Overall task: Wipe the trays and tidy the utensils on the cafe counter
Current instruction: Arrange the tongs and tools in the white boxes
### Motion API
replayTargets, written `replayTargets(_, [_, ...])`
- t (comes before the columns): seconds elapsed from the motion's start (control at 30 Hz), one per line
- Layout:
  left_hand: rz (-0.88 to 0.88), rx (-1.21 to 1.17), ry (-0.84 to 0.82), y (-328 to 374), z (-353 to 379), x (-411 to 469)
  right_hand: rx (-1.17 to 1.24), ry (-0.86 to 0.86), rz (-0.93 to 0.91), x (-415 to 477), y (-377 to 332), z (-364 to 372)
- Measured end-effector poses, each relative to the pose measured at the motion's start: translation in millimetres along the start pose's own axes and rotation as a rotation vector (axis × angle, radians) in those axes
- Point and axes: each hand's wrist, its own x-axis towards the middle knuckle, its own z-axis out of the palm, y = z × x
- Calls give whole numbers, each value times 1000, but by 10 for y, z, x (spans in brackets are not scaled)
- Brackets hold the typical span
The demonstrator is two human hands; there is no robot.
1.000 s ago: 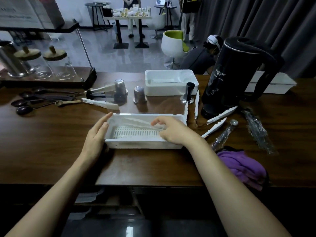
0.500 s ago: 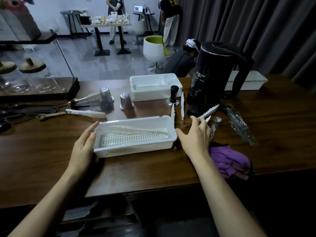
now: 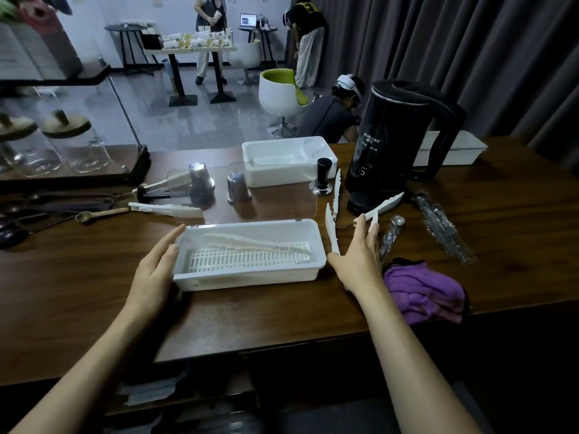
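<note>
- Near the front edge of the dark wooden bench, a white rectangular plastic tray with a slatted drain floor is sitting, its clear lid standing open behind it.
- Inside the tray, one pair of white plastic tongs is lying lengthwise.
- At the tray's left end, the left hand is resting flat against the wall, fingers straight, gripping nothing.
- Just right of the tray, the right hand is hovering, fingers straight and spread, holding nothing.
- Its fingertips are reaching the near end of a second pair of white tongs lying at the foot of a black electric kettle; contact cannot be told.
- A third pair of white tongs is lying between the tray's right end and the right hand.
- A crumpled purple cloth is lying at the bench edge, right of the right wrist.
- Farther back, a deeper white tub is sitting beside two upturned metal cups.
</note>
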Motion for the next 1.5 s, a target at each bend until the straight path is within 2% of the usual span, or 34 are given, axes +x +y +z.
replayTargets(0.23, [0,-20,-3,-68,-38,24,-47,-229,7,-112,129,-273])
replayTargets(0.37, [1,-16,1,-91,-61,30,-64,-283,-11,-127,98,-309])
replayTargets(0.5, [0,-21,3,-129,-64,45,-82,-237,-9,-105,9,-201])
replayTargets(0.63, [2,-14,0,-145,-74,53,-141,-91,-7,-112,-59,-94])
replayTargets(0.83, [-3,-22,6,-100,-54,36,-132,-62,6,-164,-55,-49])
replayTargets(1.0, [-9,-44,22,-98,-41,34,-199,102,-45,-308,-80,42])
replayTargets(1.13, [-2,-30,29,-104,-39,33,-82,136,-67,-352,-47,11])
replayTargets(1.37, [-8,-15,14,-114,-51,50,423,193,-138,-574,-46,-324])
replayTargets(1.5, [-6,4,10,-133,-73,54,502,144,-258,-517,-271,-537])
